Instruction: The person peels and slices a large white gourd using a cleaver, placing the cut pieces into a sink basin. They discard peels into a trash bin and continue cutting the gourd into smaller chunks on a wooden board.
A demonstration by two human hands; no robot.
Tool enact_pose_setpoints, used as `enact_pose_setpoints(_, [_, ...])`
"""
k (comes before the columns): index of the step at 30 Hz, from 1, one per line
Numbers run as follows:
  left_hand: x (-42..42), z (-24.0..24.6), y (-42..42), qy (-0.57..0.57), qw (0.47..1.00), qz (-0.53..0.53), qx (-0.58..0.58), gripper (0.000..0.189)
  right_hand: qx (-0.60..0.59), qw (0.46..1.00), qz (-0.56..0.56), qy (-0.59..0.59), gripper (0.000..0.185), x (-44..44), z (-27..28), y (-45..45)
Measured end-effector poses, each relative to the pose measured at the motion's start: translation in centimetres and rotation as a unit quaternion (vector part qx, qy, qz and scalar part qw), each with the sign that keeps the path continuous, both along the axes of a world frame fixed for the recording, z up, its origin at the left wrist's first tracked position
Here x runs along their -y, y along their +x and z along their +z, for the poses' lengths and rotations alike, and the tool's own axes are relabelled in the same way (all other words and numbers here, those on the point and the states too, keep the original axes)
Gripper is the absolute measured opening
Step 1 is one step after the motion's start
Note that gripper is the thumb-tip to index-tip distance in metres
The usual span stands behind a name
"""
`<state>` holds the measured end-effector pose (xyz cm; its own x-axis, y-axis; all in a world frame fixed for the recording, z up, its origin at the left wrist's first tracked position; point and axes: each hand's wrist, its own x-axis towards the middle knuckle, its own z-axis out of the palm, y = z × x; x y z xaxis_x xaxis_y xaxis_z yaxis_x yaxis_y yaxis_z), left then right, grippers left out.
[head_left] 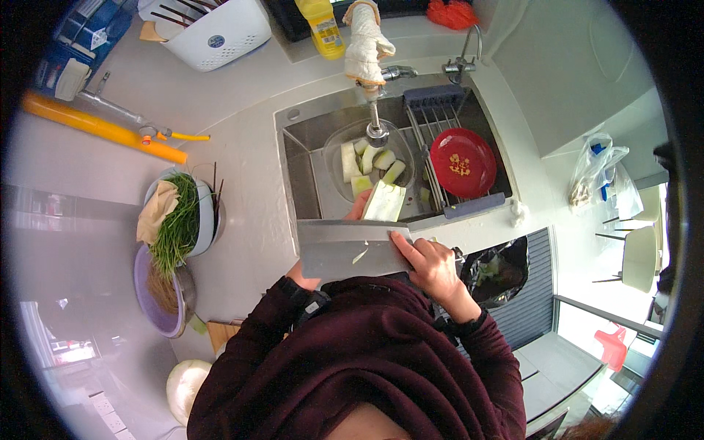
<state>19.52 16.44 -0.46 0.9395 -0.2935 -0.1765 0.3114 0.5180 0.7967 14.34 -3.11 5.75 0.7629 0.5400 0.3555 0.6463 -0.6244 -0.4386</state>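
Note:
My right hand point(437, 269) grips a broad-bladed cleaver point(352, 256), its index finger laid along the blade. A thin green-white peel scrap point(360, 254) clings to the flat of the steel. Just beyond the blade, my left hand point(359, 204) holds a pale winter melon piece point(385, 201) at the sink's near edge; the cleaver hides most of that hand. Past it, a clear bowl point(331, 159) in the sink point(304, 148) contains several cut melon pieces point(350, 161). The tap's spray head point(377, 133) hangs over this bowl.
A red plate point(478, 151) with yellowish chopped bits sits on a rack point(421, 132) across the sink. Left are a bowl of green chives point(184, 217) and a purple basin point(144, 297). A black bin bag point(495, 280) hangs right. A large cut melon point(187, 388) lies lower left.

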Motion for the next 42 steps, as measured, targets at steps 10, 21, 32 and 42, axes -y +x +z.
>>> enact_pose_setpoints(10, [-0.4, 0.1, -1.0, -0.023, 0.999, -0.024, -0.04, 0.038, 0.009, 0.999, -0.025, -0.026, 0.062, 0.5, -0.6, 0.4])
enact_pose_setpoints(21, [-3.0, -1.3, -4.0, -0.149, 0.942, -0.226, -0.2, 0.034, -0.036, 0.996, -0.085, -0.008, 0.068, 2.6, -7.3, 1.0])
enact_pose_setpoints(32, [-2.1, 2.7, -3.4, -0.134, 0.961, -0.185, -0.154, 0.051, -0.034, 0.995, -0.09, -0.015, 0.055, 3.2, -2.8, -0.3])
enact_pose_setpoints(42, [-2.0, 1.4, -4.1, -0.049, 0.981, -0.097, -0.159, 0.052, -0.016, 1.0, -0.004, -0.002, 0.067, 1.6, 0.9, -1.1])
